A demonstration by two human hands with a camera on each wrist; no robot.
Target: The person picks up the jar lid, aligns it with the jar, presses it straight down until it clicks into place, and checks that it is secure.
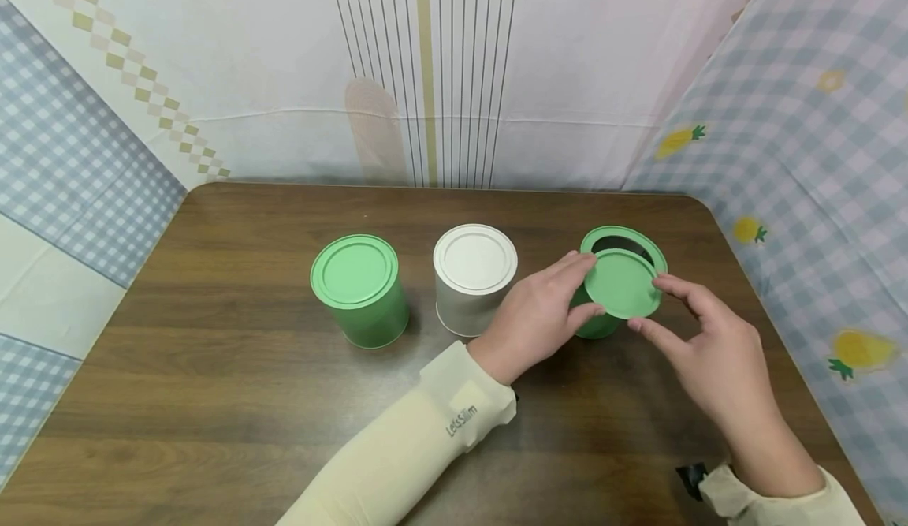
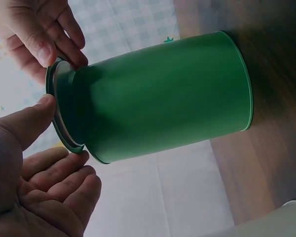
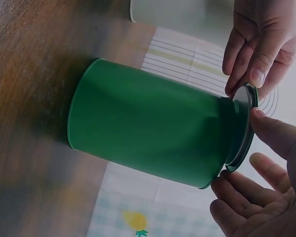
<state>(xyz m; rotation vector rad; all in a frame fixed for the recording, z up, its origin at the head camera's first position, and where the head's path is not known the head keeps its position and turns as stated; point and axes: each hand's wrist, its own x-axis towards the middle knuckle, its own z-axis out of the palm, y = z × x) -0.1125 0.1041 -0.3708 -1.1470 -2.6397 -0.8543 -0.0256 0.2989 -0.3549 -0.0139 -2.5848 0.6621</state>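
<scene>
At the right of the table a green can [image 1: 597,326] stands upright with its dark mouth partly showing. Its round green lid [image 1: 624,283] is held over the near part of that mouth, tilted and off the rim at the front. My left hand [image 1: 542,313] pinches the lid's left edge between thumb and fingers. From the right, my right hand [image 1: 716,348] pinches the opposite edge. Both wrist views show the lid [image 2: 64,106] at the top of the can [image 3: 153,123], with the thumbs on its outer edge. What lies inside the can is hidden.
A white can [image 1: 475,262] with its lid on stands beside my left hand. Further left is another lidded green can [image 1: 362,289]. The brown wooden table [image 1: 213,400] ends at a patterned cloth [image 1: 603,53] behind and a checked cloth [image 1: 816,218] on the right.
</scene>
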